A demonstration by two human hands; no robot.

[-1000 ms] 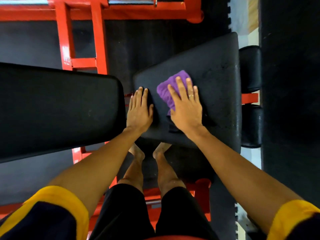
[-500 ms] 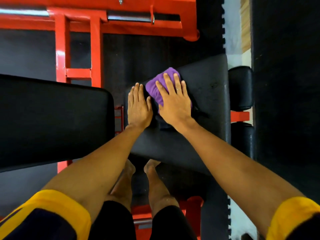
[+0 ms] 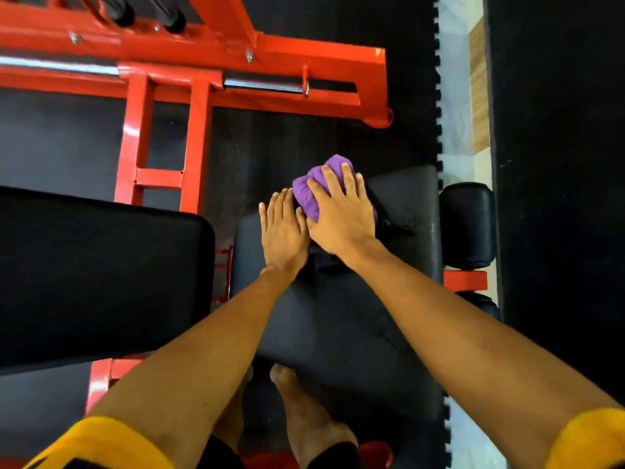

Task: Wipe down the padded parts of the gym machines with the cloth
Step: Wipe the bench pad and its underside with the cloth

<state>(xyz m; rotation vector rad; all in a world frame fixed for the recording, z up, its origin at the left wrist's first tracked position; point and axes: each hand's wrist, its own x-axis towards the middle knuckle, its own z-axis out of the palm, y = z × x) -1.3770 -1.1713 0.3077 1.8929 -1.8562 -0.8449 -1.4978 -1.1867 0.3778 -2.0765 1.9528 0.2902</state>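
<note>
Sliding onward, the right hand (image 3: 341,218), fingers spread flat, has pushed the cloth (image 3: 306,194) to the far left corner of the seat pad (image 3: 338,326); the left hand (image 3: 282,228) lies flat just beside it. That seat seems nearly wiped; back pad (image 3: 101,275) and rollers (image 3: 468,225) likely remain.

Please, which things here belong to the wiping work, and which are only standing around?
Belong to the work: purple cloth; right hand pressing on it; left hand flat on the seat pad; long black pad and roller pad, padded but untouched.
Only around: red frame; chrome bar; floor mat.
</note>
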